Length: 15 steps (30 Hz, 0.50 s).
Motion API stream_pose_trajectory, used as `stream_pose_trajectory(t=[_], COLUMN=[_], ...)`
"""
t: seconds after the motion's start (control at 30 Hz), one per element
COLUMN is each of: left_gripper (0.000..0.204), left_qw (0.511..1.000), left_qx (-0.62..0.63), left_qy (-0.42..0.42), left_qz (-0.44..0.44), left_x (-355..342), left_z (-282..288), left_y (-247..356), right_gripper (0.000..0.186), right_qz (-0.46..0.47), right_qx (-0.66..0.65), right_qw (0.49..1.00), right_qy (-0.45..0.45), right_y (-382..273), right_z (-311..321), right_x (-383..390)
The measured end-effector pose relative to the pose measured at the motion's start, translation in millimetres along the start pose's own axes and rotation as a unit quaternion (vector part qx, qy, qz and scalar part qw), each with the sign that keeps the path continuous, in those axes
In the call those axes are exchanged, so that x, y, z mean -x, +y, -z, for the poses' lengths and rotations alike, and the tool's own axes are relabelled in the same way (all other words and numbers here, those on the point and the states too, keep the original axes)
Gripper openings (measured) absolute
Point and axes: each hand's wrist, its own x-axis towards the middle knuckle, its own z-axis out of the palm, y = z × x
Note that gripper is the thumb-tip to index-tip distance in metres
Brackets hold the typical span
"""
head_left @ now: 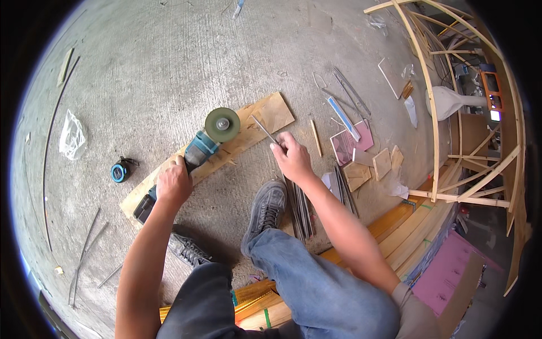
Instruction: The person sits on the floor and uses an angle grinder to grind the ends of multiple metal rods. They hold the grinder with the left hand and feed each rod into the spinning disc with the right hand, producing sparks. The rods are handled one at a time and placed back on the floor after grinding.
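Observation:
My left hand (174, 183) grips the body of a teal-and-black cordless angle grinder (200, 148) held over a light wooden board (271, 110). The grinder's green disc (217, 127) faces upward at the far end, and its black battery (144, 210) is behind my hand. My right hand (291, 158) is closed on a thin metal rod (262, 126), whose tip points up-left over the board, a little apart from the disc.
Tape measure (119, 172) and plastic bag (72, 135) lie left on concrete (147, 68). Metal rods (302, 212) and wood offcuts (381, 164) lie right, near a curved wooden frame (432, 124). My shoes (265, 212) flank the work; long planks (423, 220) run along the lower right.

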Motion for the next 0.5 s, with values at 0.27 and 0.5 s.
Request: stream_pose_trajectory(t=[0.27,0.5], left_gripper=[0.034,0.032], left_qw=[1.000,1.000], left_qx=[-0.006,0.011], left_qy=[0.004,-0.003], left_qz=[-0.008,0.001], left_x=[-1.0,-1.9], left_z=[-3.1,-0.3], left_y=[-2.1,0.1], right_gripper=[0.027,0.027], right_qz=[0.034,0.042], right_qx=[0.002,0.046], right_qw=[0.999,0.998], right_qy=[0.020,0.022], right_y=[-0.1,-3.3], right_z=[-1.8,-1.9], right_x=[-6.3,-17.6])
